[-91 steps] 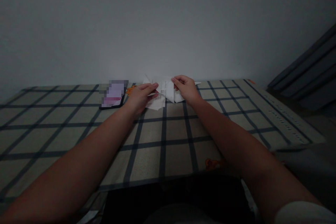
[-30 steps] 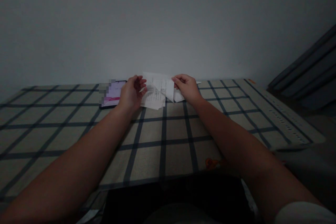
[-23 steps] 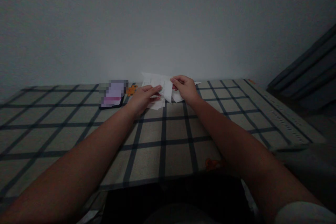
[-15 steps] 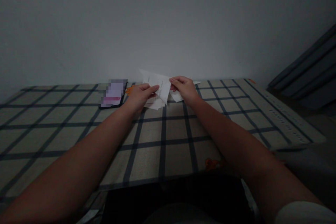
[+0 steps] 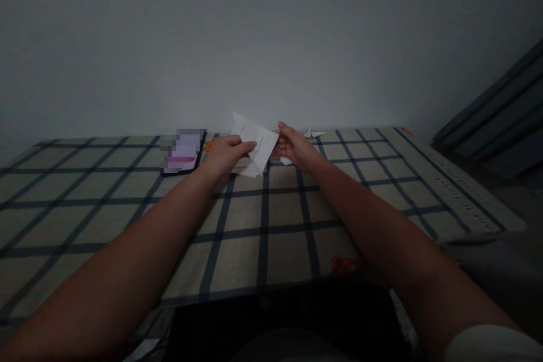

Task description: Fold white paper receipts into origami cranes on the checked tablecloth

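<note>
A folded piece of white paper with faint print is held up over the table, its pointed corners spread outward. My left hand pinches it from the left, thumb on top and fingers hidden beneath. At the paper's right corner is my right hand, thumb raised and apart from the loosely bent fingers; whether a fingertip touches the paper I cannot tell. More white paper lies below the held piece. Another white scrap shows under my right hand.
A phone with a lit screen lies left of my hands. Behind my right hand sits a small folded paper figure with pointed tips. The checked tablecloth reaches the wall; a dark curtain hangs at the right.
My right thumb and fingers have come apart and moved slightly off the paper's corner. The paper has tilted and shows more of its face. My left hand keeps its pinch.
</note>
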Action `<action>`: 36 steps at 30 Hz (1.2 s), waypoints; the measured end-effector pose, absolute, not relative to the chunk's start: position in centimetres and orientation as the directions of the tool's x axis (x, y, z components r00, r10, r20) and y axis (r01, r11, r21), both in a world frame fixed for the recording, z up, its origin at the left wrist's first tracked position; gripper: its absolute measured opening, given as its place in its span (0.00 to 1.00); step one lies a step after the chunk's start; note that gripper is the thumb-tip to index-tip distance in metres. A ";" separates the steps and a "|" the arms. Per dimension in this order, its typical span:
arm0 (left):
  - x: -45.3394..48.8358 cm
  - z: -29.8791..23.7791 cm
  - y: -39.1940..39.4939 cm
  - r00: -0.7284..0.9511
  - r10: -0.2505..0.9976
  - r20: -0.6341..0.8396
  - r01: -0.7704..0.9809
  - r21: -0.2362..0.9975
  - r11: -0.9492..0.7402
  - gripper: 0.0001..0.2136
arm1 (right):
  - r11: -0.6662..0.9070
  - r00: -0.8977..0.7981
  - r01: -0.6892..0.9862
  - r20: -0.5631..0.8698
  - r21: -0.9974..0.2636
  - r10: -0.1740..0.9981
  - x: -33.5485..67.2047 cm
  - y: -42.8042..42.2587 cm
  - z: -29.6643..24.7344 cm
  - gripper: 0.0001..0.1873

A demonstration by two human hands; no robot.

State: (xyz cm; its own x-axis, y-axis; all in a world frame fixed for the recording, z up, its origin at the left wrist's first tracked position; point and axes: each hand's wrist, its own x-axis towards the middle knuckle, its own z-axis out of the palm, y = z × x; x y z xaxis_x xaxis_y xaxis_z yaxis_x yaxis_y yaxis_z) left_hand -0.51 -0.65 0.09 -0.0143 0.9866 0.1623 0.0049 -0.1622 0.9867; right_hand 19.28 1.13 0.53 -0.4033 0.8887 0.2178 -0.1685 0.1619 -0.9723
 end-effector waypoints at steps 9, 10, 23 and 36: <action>-0.4 0.1 -0.2 0.019 0.991 0.135 -0.062 0.989 -0.134 0.14 | 0.291 -0.261 0.001 0.281 -0.957 0.924 19.3 1.0 1.0 0.12; -0.3 0.1 -0.3 0.035 0.993 0.115 -0.078 0.991 -0.112 0.15 | 0.296 -0.235 -0.003 0.288 -0.955 0.928 19.3 1.0 1.0 0.12; -0.1 0.3 -0.9 0.164 0.986 0.006 0.047 0.999 -0.014 0.17 | 0.362 -0.070 0.034 0.359 -0.931 0.931 19.4 1.3 1.2 0.12; 0.3 0.4 -1.1 0.192 0.981 -0.039 0.051 0.998 0.030 0.15 | 0.424 -0.019 0.006 0.424 -0.906 0.906 19.5 1.7 0.8 0.11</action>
